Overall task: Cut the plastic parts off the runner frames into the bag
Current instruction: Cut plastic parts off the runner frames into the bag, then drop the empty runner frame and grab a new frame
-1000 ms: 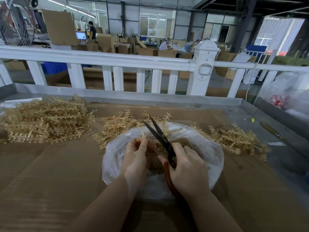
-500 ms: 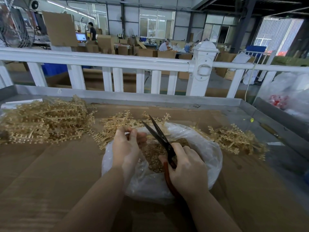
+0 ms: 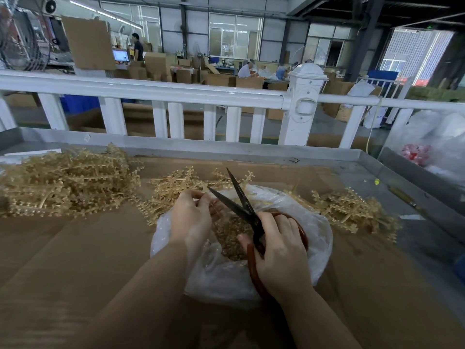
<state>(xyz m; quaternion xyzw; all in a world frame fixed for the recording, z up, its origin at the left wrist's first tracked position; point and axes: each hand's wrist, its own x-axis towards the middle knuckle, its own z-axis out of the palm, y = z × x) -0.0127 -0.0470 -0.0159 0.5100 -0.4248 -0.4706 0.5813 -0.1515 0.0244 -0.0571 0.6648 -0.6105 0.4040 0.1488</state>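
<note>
I note my right hand (image 3: 279, 250) clenched round the scissors (image 3: 242, 206), blades parted over the open bag (image 3: 314, 238) mid-table, my left hand (image 3: 192, 217) pinching a runner frame (image 3: 176, 190) at its far rim, bare cardboard (image 3: 75, 253) left, no legible writing.

A factory floor, plainly a plastics packing hall. Beyond the white railing (image 3: 156, 90), stacked cardboard boxes (image 3: 156, 62) crowd the concrete at twelve o'clock, a worker (image 3: 247, 69) sits bent over a bench, and another person (image 3: 138, 47) stands by a lit machine screen (image 3: 120, 56) at eleven. High steel beams and big windows (image 3: 235, 37) overhead (all rather dim). The metal-rimmed counter (image 3: 251, 149) carries heaps of moulded runner frames (image 3: 63, 182).
</note>
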